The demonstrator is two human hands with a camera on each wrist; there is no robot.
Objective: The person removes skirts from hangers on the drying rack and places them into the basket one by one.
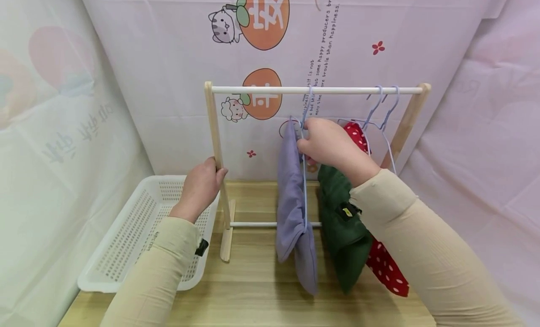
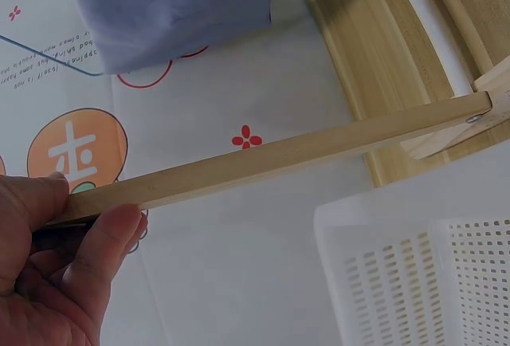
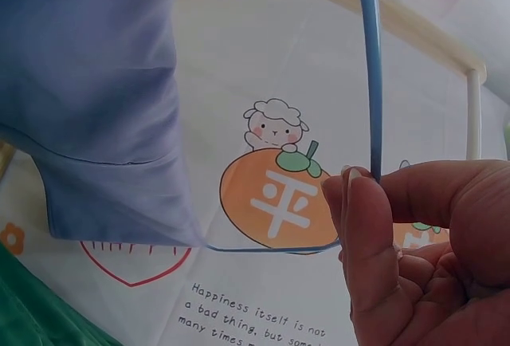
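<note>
My left hand (image 1: pixel 198 189) grips the left wooden post (image 2: pixel 279 155) of a small clothes rack, thumb and fingers on either side of it. Beneath the white top rod (image 1: pixel 261 90), my right hand (image 1: pixel 331 146) pinches a thin blue hanger (image 3: pixel 372 67) near the base of its hook. In the head view the hook reaches up to the rod, overlapping it right of the middle. A lavender garment (image 1: pixel 291 200) hangs from this hanger, its two lower ends dangling over the wooden table (image 1: pixel 249 289). The right wrist view shows the garment's smooth cloth (image 3: pixel 96 83) beside the bare wire.
Further right, a dark green garment (image 1: pixel 337 224) and a red garment with white dots (image 1: pixel 388 271) hang close together, partly behind my right forearm. Two more blue hooks (image 1: pixel 394 104) sit near the right post (image 1: pixel 409 125). A white perforated basket (image 1: pixel 114 228) stands left of the rack.
</note>
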